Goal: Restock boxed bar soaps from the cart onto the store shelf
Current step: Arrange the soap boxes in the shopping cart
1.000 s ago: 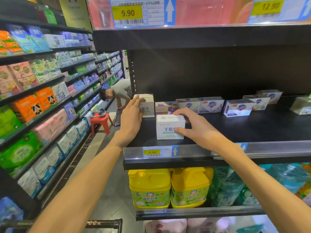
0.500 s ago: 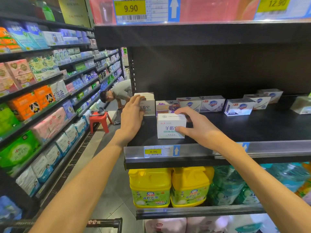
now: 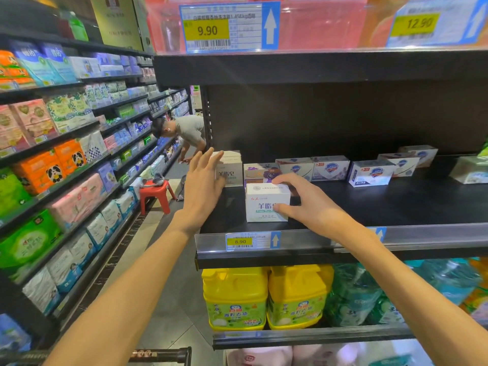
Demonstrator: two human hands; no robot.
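A white boxed bar soap (image 3: 260, 207) stands near the front left of the black shelf (image 3: 383, 207). My right hand (image 3: 309, 204) grips it, fingers over the top and thumb on the front face. Behind it, at the shelf's left end, stands a stack of the same white soap boxes (image 3: 232, 167). My left hand (image 3: 203, 186) is beside that stack with straight, spread fingers, its palm at the stack's left front corner. A row of other boxed soaps (image 3: 369, 173) lines the back of the shelf.
The cart handle (image 3: 158, 355) shows at the bottom edge. Yellow detergent jugs (image 3: 235, 297) fill the shelf below. Down the aisle a person (image 3: 190, 130) bends by a red stool (image 3: 155, 194). Tissue packs (image 3: 66, 202) line the left shelving.
My left hand's fingers have straightened and lifted off the front of the back stack. My right hand stays on the front box, which has barely moved.
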